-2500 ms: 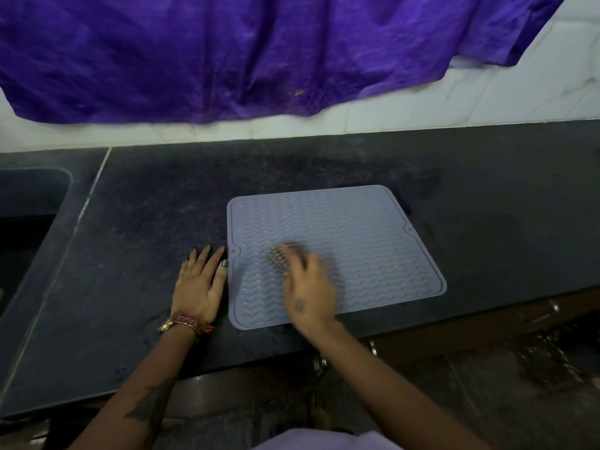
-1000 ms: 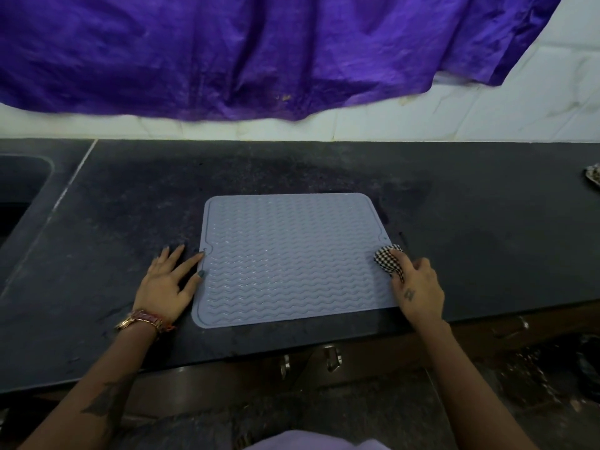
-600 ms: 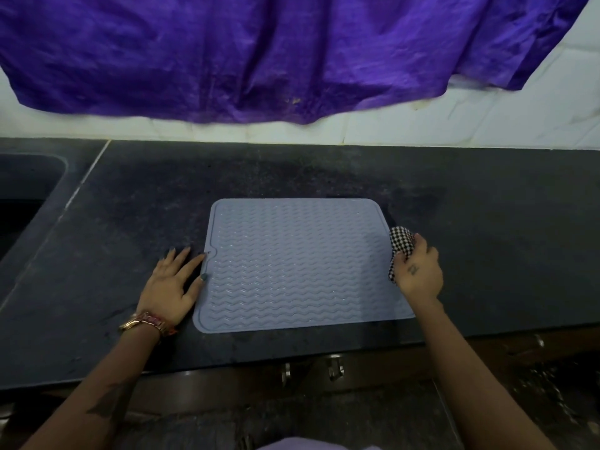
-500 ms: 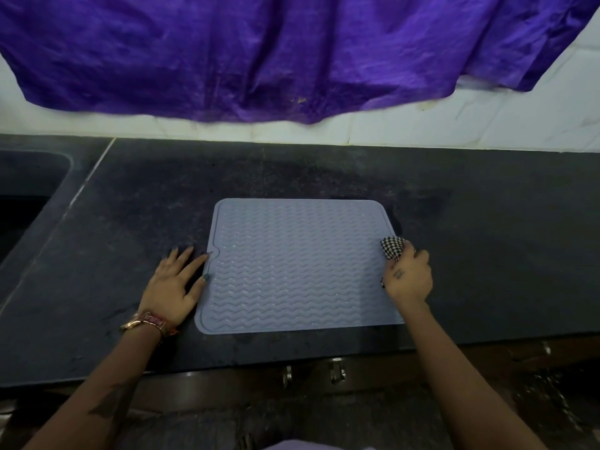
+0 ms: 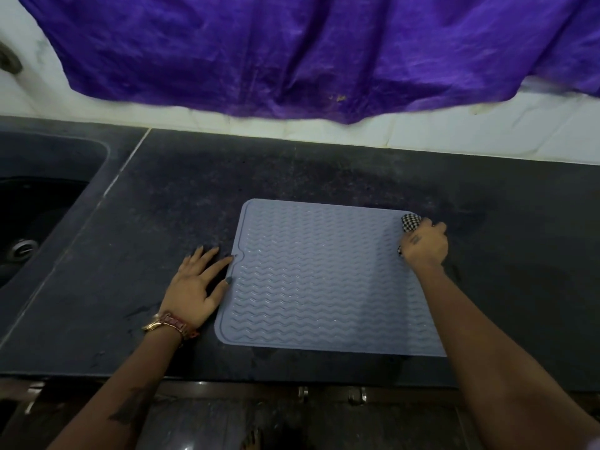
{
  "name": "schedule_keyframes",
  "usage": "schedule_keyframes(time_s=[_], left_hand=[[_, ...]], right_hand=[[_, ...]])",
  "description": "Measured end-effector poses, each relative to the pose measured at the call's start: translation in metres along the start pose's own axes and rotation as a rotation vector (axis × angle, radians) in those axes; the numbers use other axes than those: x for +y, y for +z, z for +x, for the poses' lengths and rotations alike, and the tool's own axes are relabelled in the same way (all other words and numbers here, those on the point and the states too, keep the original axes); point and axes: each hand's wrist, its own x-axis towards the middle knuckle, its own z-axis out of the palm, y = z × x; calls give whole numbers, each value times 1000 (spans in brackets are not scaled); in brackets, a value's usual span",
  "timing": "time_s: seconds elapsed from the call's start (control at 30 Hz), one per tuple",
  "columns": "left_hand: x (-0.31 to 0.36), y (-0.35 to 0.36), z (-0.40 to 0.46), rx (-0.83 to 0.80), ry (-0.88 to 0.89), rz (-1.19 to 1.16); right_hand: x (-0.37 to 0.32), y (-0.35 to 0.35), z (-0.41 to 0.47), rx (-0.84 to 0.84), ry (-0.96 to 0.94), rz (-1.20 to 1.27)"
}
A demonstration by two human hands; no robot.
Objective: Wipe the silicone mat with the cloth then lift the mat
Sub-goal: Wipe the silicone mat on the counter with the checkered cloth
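Silicone mat (image 5: pixel 324 277): grey-blue, wavy ribbing, lying flat on the dark countertop (image 5: pixel 519 254). All places below are given relative to the mat.

Right hand (image 5: pixel 425 246): at the mat's far right corner, fingers curled round a balled checked cloth (image 5: pixel 410 222). The cloth pokes out beyond the knuckles and sits on or just at the corner rim; whether it presses the mat or the countertop beside it cannot be told, since the hand covers the contact.

Left hand (image 5: pixel 198 287): flat on the countertop just off the mat's left edge, fingers straight and spread, holding nothing. The thumb tip and forefinger tip touch that edge near its small notch.

Sink (image 5: pixel 48 216): well left of the mat, beyond the left hand. Purple fabric (image 5: pixel 308 53): hangs on the wall behind the mat's far edge.

Judgement: wiping is at the right margin; the ribbed field between the two hands looks dry and even, so the wipe is probably near its end. Lift not yet begun, all four edges down.

Relation that governs the lift: the mat spreads leftward and toward the person from the cloth hand. Mat is nearly square, slightly longer left to right. The free left hand is the better placed, its fingertips already at an edge; the right is occupied with the cloth. Peeling from the left edge seems the shorter move. Expect the mat to flop and cling.
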Motion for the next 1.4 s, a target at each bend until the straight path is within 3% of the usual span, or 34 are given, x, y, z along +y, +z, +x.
schedule_keyframes(time_s=[0.27, 0.63, 0.9, 1.13, 1.4], left_hand=[[0, -1, 0, 15, 9, 1], [-2, 0, 1, 18, 17, -6], [-2, 1, 1, 24, 21, -8], [-3, 1, 1, 21, 19, -11], [1, 0, -2, 114, -38, -188]], right_hand=[[-31, 5, 23, -48, -14, -38], [-145, 49, -47, -143, -397, 110], [-218, 71, -82, -235, -611, 38], [-224, 74, -106, -344, -845, 34], [-195, 67, -152, -350, -858, 53]])
